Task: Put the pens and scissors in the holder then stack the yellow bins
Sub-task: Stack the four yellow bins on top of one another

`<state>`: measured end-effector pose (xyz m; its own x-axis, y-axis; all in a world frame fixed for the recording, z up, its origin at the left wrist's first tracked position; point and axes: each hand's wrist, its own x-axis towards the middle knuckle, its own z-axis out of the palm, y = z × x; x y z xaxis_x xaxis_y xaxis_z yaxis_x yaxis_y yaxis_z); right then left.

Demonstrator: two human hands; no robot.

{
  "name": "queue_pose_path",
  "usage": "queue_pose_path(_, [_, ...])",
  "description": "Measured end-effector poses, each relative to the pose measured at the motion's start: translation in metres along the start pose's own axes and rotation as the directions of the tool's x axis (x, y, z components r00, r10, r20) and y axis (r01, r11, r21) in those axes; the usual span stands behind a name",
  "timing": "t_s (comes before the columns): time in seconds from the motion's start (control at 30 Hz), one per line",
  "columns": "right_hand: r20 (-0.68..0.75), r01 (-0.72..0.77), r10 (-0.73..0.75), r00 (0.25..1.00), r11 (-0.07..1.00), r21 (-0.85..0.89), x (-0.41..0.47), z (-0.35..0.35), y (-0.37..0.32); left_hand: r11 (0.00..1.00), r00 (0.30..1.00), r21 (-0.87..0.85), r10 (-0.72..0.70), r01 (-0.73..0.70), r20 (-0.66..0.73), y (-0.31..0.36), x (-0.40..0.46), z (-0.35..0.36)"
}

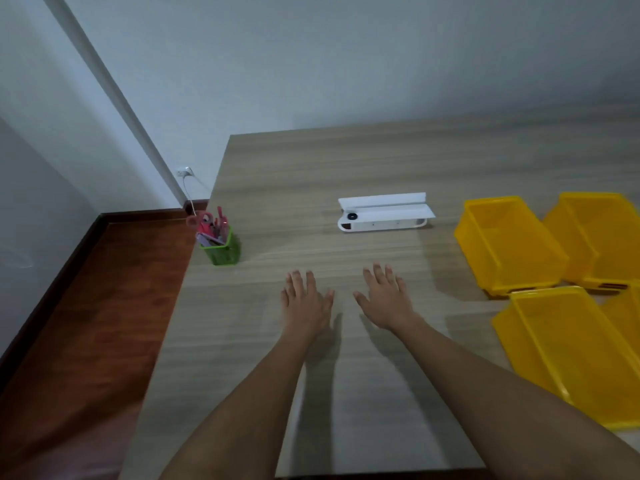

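Fingers of both the left hand and right hand lie spread and empty, flat over the table. Pens and scissors already stand in the green holder at 10 o'clock; yellow bins sit unstacked at 3 o'clock. Risk: the holder stands at the table edge and a stray knock could tip it off, and misaligned rims could jam the nesting; no legible writing anywhere.

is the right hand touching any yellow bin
Apart. The head view shows bare table between the right hand and the nearest yellow bin.
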<state>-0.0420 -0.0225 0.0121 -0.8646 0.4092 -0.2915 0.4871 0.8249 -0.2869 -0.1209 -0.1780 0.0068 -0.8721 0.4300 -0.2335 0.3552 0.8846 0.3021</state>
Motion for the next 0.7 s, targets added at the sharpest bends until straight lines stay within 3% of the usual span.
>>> queue_pose_path(0.1, [-0.022,-0.007,0.008,1.000,1.000,0.014,-0.023,-0.019,0.055,0.999,0.999,-0.033,-0.026,0.027,0.027,0.057,-0.024,0.021])
queue_pose_path(0.47, [-0.172,-0.123,0.127,0.977,0.992,0.034,-0.088,-0.064,0.217,0.994,0.994,-0.044,0.097,-0.096,0.042,0.232,-0.065,0.070])
queue_pose_path(0.7, [-0.297,-0.348,0.361,0.884,0.933,0.098,-0.129,-0.078,0.288,0.978,0.980,-0.093,0.194,-0.190,0.045,0.309,-0.093,0.099])
